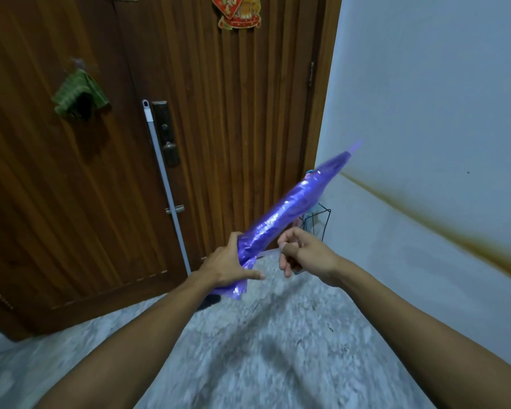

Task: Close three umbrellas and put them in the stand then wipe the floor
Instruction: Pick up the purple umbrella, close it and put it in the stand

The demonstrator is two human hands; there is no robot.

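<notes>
Here, in the head view, much is hidden around the purple umbrella. Its handle end is covered by the left hand and the bunched fabric below it, and its pale tip near the white wall blurs out. The canopy is folded into a long, tapering roll of glossy, crinkled, translucent-looking material, held up in the air and slanting up and to the right, in front of the wooden door.

The left hand is closed around the wide lower end of the roll. The right hand sits just beside the fabric, its fingers curled and pinching a thin pale strap that runs from the umbrella; what else it may hold cannot be made out.

Behind the roll, a dark wire stand in the corner is mostly blocked; only thin bars and a bit of something light blue inside show.

A pale grey mop pole leans against the ribbed door, its bottom hidden behind the left forearm. A green striped cloth hangs on the door, and a red ornament is cut off by the top edge. The speckled grey floor is smeared by motion.
</notes>
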